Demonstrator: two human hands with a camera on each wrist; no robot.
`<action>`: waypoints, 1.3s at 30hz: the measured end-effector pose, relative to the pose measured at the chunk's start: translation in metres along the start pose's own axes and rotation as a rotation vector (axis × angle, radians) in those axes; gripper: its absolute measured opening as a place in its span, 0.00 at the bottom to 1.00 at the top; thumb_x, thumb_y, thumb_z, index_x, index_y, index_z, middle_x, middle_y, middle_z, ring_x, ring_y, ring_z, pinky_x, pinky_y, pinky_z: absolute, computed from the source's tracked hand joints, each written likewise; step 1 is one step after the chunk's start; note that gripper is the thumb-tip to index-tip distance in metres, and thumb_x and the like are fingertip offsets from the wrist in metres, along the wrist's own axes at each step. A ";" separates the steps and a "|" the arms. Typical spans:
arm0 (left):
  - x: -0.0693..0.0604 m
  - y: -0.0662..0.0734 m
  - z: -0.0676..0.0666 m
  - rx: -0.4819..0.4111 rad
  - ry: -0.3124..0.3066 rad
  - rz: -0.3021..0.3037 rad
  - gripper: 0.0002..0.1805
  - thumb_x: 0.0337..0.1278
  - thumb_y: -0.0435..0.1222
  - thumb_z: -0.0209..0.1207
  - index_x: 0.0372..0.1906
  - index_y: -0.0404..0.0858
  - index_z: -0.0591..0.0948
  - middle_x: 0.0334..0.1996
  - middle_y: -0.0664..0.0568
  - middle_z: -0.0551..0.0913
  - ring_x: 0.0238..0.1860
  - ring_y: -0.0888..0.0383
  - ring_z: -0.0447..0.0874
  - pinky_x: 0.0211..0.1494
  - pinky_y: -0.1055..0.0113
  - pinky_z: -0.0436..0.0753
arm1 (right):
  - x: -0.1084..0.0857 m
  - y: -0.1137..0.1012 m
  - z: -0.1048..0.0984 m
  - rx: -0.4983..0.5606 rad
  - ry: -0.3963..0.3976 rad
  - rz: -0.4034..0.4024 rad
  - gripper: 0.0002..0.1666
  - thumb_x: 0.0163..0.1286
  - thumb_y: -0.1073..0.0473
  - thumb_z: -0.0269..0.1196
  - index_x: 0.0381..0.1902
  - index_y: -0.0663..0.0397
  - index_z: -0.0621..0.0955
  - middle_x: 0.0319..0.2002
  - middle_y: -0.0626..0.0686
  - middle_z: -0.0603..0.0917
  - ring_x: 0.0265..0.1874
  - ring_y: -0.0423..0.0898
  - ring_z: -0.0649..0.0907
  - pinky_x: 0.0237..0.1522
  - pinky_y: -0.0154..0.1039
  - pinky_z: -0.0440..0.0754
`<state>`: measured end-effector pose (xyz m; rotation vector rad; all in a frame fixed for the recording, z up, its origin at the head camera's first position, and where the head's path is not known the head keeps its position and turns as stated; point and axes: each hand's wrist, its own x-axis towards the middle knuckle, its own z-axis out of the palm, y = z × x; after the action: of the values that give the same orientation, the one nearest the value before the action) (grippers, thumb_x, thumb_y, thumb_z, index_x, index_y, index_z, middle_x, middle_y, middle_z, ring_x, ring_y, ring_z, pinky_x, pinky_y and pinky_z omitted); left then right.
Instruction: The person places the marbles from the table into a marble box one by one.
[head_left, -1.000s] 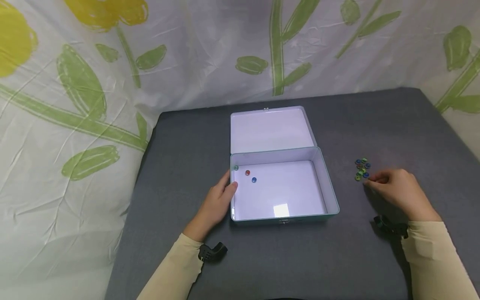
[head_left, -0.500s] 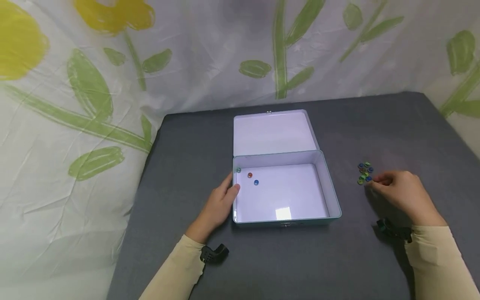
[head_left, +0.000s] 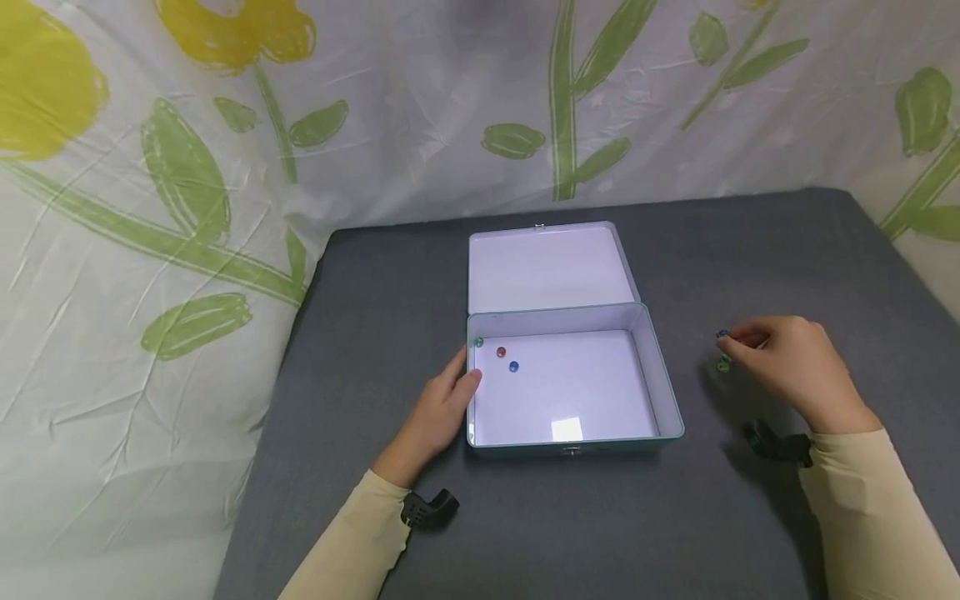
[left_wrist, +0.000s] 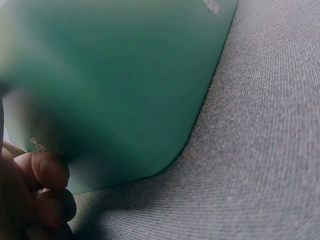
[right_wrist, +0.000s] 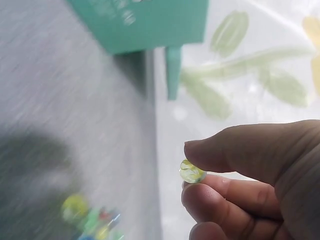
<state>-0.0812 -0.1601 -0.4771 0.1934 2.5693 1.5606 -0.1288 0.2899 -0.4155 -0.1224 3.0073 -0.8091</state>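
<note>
My right hand is raised a little over the table. Between thumb and fingertips it pinches a clear marble with yellow and white swirls, plain in the right wrist view. Below lies a small cluster of colored marbles, largely covered by the hand in the head view. My left hand grips the left wall of a green metal box, thumb over the rim, other fingers outside. Inside the box, near its left side, sit a red marble, a blue marble and a green marble.
The box's hinged lid is laid back behind it. Dark grey cloth covers the table. A white curtain with painted flowers hangs along the back and left edges.
My right hand has lifted off the table by the cluster, moving up and slightly left with a marble pinched. My left hand keeps its grip on the box. The head view has shifted slightly.
</note>
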 end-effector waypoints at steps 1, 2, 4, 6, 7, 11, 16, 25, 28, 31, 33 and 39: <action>0.000 0.000 0.000 0.001 0.000 -0.001 0.36 0.83 0.48 0.46 0.84 0.35 0.57 0.77 0.41 0.68 0.78 0.49 0.64 0.80 0.48 0.62 | 0.002 -0.004 -0.001 0.001 0.005 -0.012 0.20 0.73 0.48 0.68 0.43 0.62 0.90 0.36 0.58 0.91 0.33 0.51 0.85 0.30 0.43 0.78; 0.000 0.000 0.000 0.001 -0.001 -0.004 0.36 0.82 0.48 0.46 0.84 0.36 0.57 0.77 0.42 0.68 0.78 0.50 0.64 0.80 0.48 0.62 | 0.003 -0.009 -0.002 0.001 0.006 -0.024 0.20 0.73 0.48 0.68 0.44 0.62 0.90 0.37 0.58 0.91 0.32 0.50 0.85 0.29 0.43 0.78; 0.000 -0.001 0.000 0.000 -0.002 -0.004 0.36 0.83 0.49 0.45 0.84 0.36 0.57 0.78 0.42 0.68 0.78 0.50 0.63 0.80 0.48 0.61 | 0.006 -0.018 -0.005 0.006 0.008 -0.043 0.20 0.74 0.48 0.68 0.44 0.62 0.90 0.36 0.57 0.91 0.30 0.48 0.84 0.29 0.43 0.78; 0.000 -0.001 0.000 0.000 -0.004 -0.003 0.36 0.83 0.49 0.45 0.84 0.37 0.57 0.78 0.43 0.68 0.78 0.50 0.64 0.80 0.47 0.61 | 0.008 -0.028 -0.006 0.013 0.008 -0.064 0.21 0.74 0.48 0.68 0.44 0.63 0.90 0.36 0.57 0.91 0.29 0.46 0.84 0.28 0.43 0.78; 0.000 -0.001 0.000 -0.001 -0.004 -0.001 0.36 0.83 0.49 0.45 0.84 0.37 0.57 0.78 0.43 0.68 0.78 0.50 0.63 0.80 0.48 0.61 | 0.010 -0.033 -0.007 0.016 0.008 -0.071 0.20 0.74 0.48 0.68 0.44 0.63 0.90 0.36 0.57 0.91 0.29 0.46 0.84 0.28 0.43 0.78; 0.000 -0.001 0.000 -0.003 -0.003 0.004 0.36 0.83 0.49 0.46 0.84 0.37 0.57 0.78 0.43 0.68 0.78 0.50 0.64 0.80 0.47 0.62 | 0.018 -0.051 -0.009 0.034 -0.003 -0.085 0.20 0.73 0.48 0.68 0.46 0.61 0.90 0.37 0.56 0.91 0.29 0.46 0.83 0.28 0.43 0.78; 0.001 0.000 0.000 -0.009 -0.013 -0.003 0.36 0.83 0.50 0.46 0.84 0.38 0.57 0.78 0.44 0.68 0.77 0.51 0.66 0.79 0.47 0.63 | 0.028 -0.069 -0.009 0.042 -0.014 -0.116 0.19 0.73 0.48 0.69 0.45 0.59 0.90 0.35 0.53 0.90 0.28 0.45 0.82 0.29 0.43 0.78; 0.000 0.000 -0.001 -0.002 -0.013 -0.007 0.36 0.83 0.49 0.46 0.84 0.37 0.57 0.77 0.42 0.69 0.75 0.50 0.68 0.79 0.47 0.64 | 0.043 -0.104 -0.008 0.078 0.006 -0.177 0.14 0.72 0.51 0.70 0.42 0.57 0.91 0.34 0.51 0.90 0.30 0.47 0.83 0.32 0.42 0.77; 0.000 0.000 -0.001 0.003 -0.006 -0.005 0.36 0.82 0.49 0.46 0.84 0.37 0.57 0.76 0.41 0.71 0.73 0.49 0.71 0.78 0.46 0.66 | 0.048 -0.116 -0.007 0.101 -0.002 -0.198 0.13 0.71 0.52 0.70 0.41 0.56 0.91 0.33 0.51 0.90 0.30 0.47 0.83 0.33 0.41 0.78; 0.000 0.000 -0.001 0.004 -0.010 -0.003 0.36 0.82 0.49 0.46 0.84 0.38 0.57 0.75 0.41 0.72 0.69 0.49 0.75 0.76 0.45 0.68 | 0.054 -0.128 -0.004 0.123 -0.018 -0.208 0.12 0.71 0.52 0.70 0.41 0.55 0.91 0.32 0.50 0.89 0.29 0.47 0.83 0.33 0.40 0.78; 0.001 -0.001 -0.001 0.002 -0.015 -0.002 0.36 0.82 0.49 0.46 0.84 0.37 0.57 0.74 0.40 0.72 0.68 0.48 0.76 0.76 0.45 0.69 | 0.057 -0.137 -0.002 0.131 -0.032 -0.211 0.13 0.70 0.52 0.70 0.41 0.55 0.92 0.31 0.51 0.88 0.29 0.47 0.82 0.33 0.42 0.77; 0.000 -0.003 0.000 -0.002 -0.017 -0.012 0.37 0.82 0.50 0.46 0.84 0.38 0.56 0.75 0.41 0.71 0.69 0.49 0.76 0.76 0.46 0.68 | 0.069 -0.164 0.011 0.112 -0.090 -0.246 0.13 0.70 0.52 0.69 0.42 0.55 0.91 0.32 0.52 0.87 0.28 0.49 0.79 0.32 0.45 0.75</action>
<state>-0.0816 -0.1613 -0.4795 0.1895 2.5519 1.5503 -0.1860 0.1376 -0.3429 -0.5195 2.8902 -0.9600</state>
